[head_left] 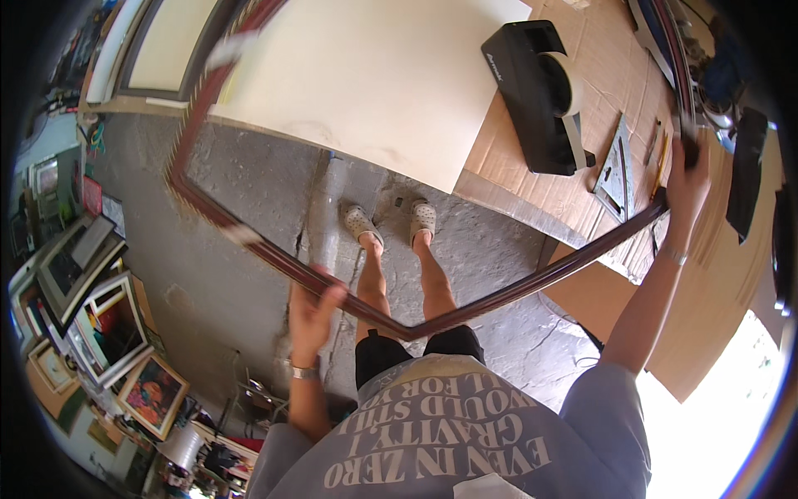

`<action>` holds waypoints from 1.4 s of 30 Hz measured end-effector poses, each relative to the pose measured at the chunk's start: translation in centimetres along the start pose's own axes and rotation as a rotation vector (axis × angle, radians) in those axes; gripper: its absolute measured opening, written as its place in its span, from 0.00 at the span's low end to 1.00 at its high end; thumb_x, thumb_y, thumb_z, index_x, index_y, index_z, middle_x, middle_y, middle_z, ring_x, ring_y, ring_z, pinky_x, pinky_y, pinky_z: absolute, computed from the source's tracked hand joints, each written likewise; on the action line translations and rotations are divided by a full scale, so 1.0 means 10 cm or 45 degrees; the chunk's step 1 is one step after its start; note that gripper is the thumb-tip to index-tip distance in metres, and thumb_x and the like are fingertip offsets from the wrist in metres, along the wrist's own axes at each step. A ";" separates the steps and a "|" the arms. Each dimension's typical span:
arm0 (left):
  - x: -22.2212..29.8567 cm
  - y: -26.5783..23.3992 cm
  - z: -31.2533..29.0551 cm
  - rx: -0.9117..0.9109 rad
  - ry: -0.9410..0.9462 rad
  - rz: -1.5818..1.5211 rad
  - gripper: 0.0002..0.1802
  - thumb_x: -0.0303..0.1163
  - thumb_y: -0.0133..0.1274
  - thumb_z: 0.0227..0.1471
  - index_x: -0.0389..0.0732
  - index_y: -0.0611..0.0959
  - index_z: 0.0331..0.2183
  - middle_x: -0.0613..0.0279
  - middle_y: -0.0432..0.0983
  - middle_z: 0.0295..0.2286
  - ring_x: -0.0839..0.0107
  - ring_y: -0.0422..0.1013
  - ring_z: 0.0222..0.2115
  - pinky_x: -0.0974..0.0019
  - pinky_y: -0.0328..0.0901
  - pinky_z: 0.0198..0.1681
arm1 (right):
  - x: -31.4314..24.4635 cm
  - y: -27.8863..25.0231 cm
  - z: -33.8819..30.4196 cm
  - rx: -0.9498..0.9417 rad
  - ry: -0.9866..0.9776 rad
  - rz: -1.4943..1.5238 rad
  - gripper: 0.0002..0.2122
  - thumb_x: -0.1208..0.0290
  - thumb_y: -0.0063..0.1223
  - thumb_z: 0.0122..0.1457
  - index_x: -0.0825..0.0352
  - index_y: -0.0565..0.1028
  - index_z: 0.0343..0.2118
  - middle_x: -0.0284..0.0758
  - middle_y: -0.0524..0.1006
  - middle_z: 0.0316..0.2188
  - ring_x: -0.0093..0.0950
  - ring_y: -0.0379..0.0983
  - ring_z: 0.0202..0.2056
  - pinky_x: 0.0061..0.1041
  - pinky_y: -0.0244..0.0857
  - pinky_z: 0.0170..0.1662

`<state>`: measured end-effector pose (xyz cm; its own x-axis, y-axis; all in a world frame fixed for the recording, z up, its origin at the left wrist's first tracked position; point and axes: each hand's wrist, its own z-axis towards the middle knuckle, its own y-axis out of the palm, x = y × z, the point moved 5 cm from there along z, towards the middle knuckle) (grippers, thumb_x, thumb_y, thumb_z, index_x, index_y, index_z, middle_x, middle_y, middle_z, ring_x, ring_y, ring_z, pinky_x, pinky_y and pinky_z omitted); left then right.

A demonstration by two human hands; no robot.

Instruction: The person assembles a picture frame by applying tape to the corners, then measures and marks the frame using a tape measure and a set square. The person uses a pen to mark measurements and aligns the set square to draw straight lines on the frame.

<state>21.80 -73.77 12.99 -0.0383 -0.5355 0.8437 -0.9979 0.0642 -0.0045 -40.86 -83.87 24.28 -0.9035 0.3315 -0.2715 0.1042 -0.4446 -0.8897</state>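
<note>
A large, empty picture frame (532, 280) with dark reddish-brown moulding is held tilted in front of my body, one corner close to my waist. My left hand (314, 320) grips its near left side, thumb over the moulding and the other fingers mostly hidden. At the right corner, my right hand (690, 183) is closed around the moulding. Two pale, blurred patches show on the frame's left part. Through the opening I see the floor, my legs and part of the worktable.
A cream board (357, 75) lies on the cardboard-covered worktable (499, 158), overhanging its near edge. Right of it are a black tape dispenser (528, 104), a metal square (615, 179) and a yellow pencil (662, 162). Several framed pictures (152, 395) lean at the left.
</note>
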 end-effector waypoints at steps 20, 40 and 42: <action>1.71 0.61 1.72 0.238 1.435 1.301 0.26 0.32 0.62 0.57 0.35 0.77 0.55 0.48 0.78 0.48 0.56 0.72 0.49 0.54 0.67 0.53 | -0.85 0.12 -2.03 -0.045 0.649 0.410 0.27 0.50 0.51 0.68 0.69 0.70 0.59 0.45 0.75 0.52 0.35 0.76 0.51 0.33 0.70 0.45; -0.62 0.85 -0.04 -0.783 -0.052 0.511 0.10 0.34 0.52 0.68 0.36 0.80 0.42 0.62 0.81 0.37 0.76 0.76 0.38 0.69 0.70 0.45 | -0.97 0.61 -1.25 -0.852 0.296 2.262 0.15 0.65 0.44 0.73 0.70 0.74 0.53 0.32 0.77 0.46 0.46 0.74 0.57 0.49 0.60 0.67; -0.66 0.86 -0.04 -0.769 -0.097 0.518 0.10 0.33 0.52 0.68 0.36 0.80 0.42 0.62 0.81 0.37 0.75 0.76 0.38 0.69 0.70 0.45 | -0.92 0.64 -1.35 -0.801 0.341 2.369 0.13 0.67 0.43 0.73 0.71 0.75 0.48 0.32 0.77 0.45 0.53 0.70 0.59 0.58 0.52 0.70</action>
<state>13.47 -69.29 7.60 -0.4254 -0.4256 0.7987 -0.7019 0.7122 0.0056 -26.29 -78.56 16.08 0.5421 0.0087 -0.8402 0.8397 -0.0443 0.5413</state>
